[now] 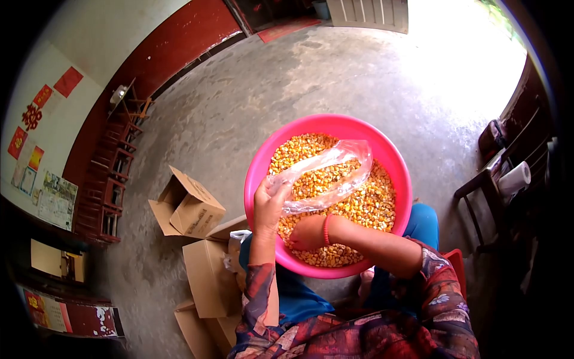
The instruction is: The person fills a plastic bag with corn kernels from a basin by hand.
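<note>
A round pink basin rests at my lap, filled with loose yellow corn kernels. Above the corn, my left hand pinches the near-left edge of a clear plastic bag. The bag's mouth is spread in a loop, with kernels visible through it. Close to the basin's near-left side, my right hand is curled down against the corn. Its fingertips are hidden, so what they hold does not show. A red bracelet circles the right wrist.
Open cardboard boxes stand on the concrete floor at my left, another box just beyond. Wooden stools line the left wall. At the right, a chair carries a white paper roll. Bright light enters at the upper right.
</note>
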The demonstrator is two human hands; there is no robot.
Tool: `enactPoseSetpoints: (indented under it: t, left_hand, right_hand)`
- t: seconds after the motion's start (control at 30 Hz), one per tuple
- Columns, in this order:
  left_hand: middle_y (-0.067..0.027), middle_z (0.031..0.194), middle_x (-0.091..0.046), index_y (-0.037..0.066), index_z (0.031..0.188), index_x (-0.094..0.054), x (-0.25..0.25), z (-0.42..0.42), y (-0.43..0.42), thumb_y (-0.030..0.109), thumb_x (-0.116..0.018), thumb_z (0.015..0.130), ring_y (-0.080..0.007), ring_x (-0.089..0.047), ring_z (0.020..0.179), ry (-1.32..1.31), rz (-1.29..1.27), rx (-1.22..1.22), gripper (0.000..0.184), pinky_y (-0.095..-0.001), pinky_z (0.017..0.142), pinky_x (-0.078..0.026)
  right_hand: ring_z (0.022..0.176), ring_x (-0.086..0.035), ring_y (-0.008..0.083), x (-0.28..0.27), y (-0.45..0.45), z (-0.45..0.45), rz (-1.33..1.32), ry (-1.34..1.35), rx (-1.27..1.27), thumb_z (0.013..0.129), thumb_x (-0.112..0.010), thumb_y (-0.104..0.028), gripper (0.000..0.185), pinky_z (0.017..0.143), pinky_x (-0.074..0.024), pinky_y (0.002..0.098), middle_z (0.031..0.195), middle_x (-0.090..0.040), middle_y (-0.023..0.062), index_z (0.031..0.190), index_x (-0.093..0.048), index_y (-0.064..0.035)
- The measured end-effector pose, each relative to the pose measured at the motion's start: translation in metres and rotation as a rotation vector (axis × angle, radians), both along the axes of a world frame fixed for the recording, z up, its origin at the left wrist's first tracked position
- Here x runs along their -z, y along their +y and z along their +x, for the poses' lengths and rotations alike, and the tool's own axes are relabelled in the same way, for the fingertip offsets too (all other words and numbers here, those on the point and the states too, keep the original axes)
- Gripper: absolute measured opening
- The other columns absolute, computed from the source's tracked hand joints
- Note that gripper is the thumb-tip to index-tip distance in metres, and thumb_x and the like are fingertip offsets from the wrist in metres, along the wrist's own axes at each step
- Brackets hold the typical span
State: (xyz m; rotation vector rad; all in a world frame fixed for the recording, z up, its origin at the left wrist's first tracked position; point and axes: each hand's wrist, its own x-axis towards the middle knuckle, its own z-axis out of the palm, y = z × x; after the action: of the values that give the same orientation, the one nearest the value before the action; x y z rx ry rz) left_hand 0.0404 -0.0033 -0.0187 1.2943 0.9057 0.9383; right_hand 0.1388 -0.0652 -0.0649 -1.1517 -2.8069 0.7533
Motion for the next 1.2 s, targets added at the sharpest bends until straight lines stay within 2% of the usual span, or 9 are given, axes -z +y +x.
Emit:
enactPoseSetpoints:
  t: [0.07, 0.2, 0.23, 0.37, 0.53, 0.77, 0.93, 1.03, 1.2]
  left_hand:
    - [-0.0034, 0.080, -0.061, 0.001, 0.094, -0.058, 0.001, 0.002, 0.000, 0.003, -0.059, 0.083, -0.0077, -0.056, 0.073, 0.042, 0.089, 0.027, 0.012, -0.0218, 0.064, -0.046]
    - [-0.0043, 0.084, -0.062, -0.002, 0.094, -0.060, 0.014, 0.000, 0.006, 0.006, -0.059, 0.084, -0.0100, -0.057, 0.076, 0.165, 0.293, -0.020, 0.012, -0.0243, 0.069, -0.047]
    - [-0.0043, 0.084, -0.062, -0.002, 0.094, -0.060, 0.015, -0.001, 0.007, 0.006, -0.059, 0.084, -0.0100, -0.057, 0.076, 0.165, 0.292, -0.021, 0.012, -0.0243, 0.069, -0.047]
    - [-0.0037, 0.088, -0.062, -0.001, 0.097, -0.061, 0.017, -0.005, 0.008, 0.008, -0.052, 0.088, -0.0100, -0.057, 0.080, 0.109, 0.146, -0.113, 0.015, -0.0236, 0.072, -0.047]
    - [-0.0021, 0.084, -0.061, -0.002, 0.096, -0.061, 0.015, -0.005, 0.006, 0.010, -0.048, 0.091, -0.0088, -0.056, 0.076, -0.047, 0.001, -0.176, 0.019, -0.0217, 0.066, -0.046]
    - [0.0005, 0.071, -0.057, 0.003, 0.096, -0.062, 0.002, -0.002, 0.001, 0.021, -0.046, 0.094, -0.0057, -0.050, 0.058, -0.090, -0.031, 0.009, 0.023, -0.0207, 0.052, -0.040]
    - [-0.0059, 0.086, -0.062, -0.001, 0.100, -0.060, -0.004, -0.001, 0.005, 0.016, -0.045, 0.090, -0.0077, -0.051, 0.059, -0.239, -0.190, 0.023, 0.024, -0.0205, 0.053, -0.042]
    - [-0.0074, 0.095, -0.062, -0.001, 0.105, -0.059, -0.015, 0.003, 0.004, 0.015, -0.043, 0.087, -0.0094, -0.055, 0.070, -0.289, -0.232, 0.050, 0.029, -0.0204, 0.059, -0.043]
    - [-0.0083, 0.100, -0.063, -0.001, 0.108, -0.058, -0.006, -0.014, 0.014, 0.008, -0.049, 0.083, -0.0136, -0.060, 0.094, -0.225, -0.249, 0.106, 0.028, -0.0249, 0.081, -0.048]
  right_hand:
    - [0.070, -0.060, 0.0369, -0.011, 0.000, 0.011, -0.110, 0.266, 0.010, 0.085, -0.048, -0.029, 0.029, 0.066, -0.0470, 0.0453, 0.074, -0.062, 0.0194, 0.081, -0.063, -0.0041]
    - [0.064, -0.059, 0.0200, -0.016, 0.008, 0.023, -0.507, 0.687, 0.002, 0.086, -0.052, -0.024, 0.025, 0.061, -0.0459, 0.0340, 0.069, -0.061, 0.0090, 0.081, -0.061, -0.0008]
    - [0.061, -0.054, 0.0120, -0.023, 0.009, 0.026, -0.612, 0.637, -0.006, 0.087, -0.053, -0.021, 0.022, 0.057, -0.0433, 0.0284, 0.066, -0.057, 0.0035, 0.081, -0.059, -0.0012]
    - [0.059, -0.051, 0.0105, -0.025, 0.012, 0.034, -0.516, 0.628, -0.155, 0.089, -0.051, -0.024, 0.024, 0.053, -0.0415, 0.0265, 0.064, -0.055, 0.0010, 0.081, -0.058, -0.0020]
    - [0.048, -0.036, 0.0028, -0.062, 0.005, 0.067, -0.950, 1.170, 0.130, 0.093, -0.051, -0.028, 0.024, 0.041, -0.0271, 0.0193, 0.060, -0.041, -0.0068, 0.085, -0.058, -0.0066]
    - [0.045, -0.028, 0.0023, -0.037, 0.028, 0.072, -0.635, 1.781, 0.887, 0.094, -0.049, -0.023, 0.016, 0.039, -0.0216, 0.0177, 0.062, -0.039, -0.0062, 0.089, -0.052, -0.0087]
    - [0.055, -0.040, 0.0041, -0.037, 0.030, 0.056, -0.623, 1.832, 0.948, 0.088, -0.052, -0.023, 0.016, 0.047, -0.0299, 0.0182, 0.069, -0.046, -0.0034, 0.088, -0.054, -0.0068]
    - [0.076, -0.048, 0.0058, -0.029, 0.035, 0.051, -0.506, 1.814, 0.756, 0.089, -0.052, -0.023, 0.017, 0.072, -0.0392, 0.0212, 0.077, -0.055, -0.0011, 0.084, -0.057, -0.0074]
    - [0.074, -0.049, 0.0035, -0.040, 0.028, 0.057, -0.268, 1.634, 0.721, 0.088, -0.052, -0.020, 0.017, 0.068, -0.0399, 0.0209, 0.078, -0.058, -0.0017, 0.081, -0.059, -0.0062]
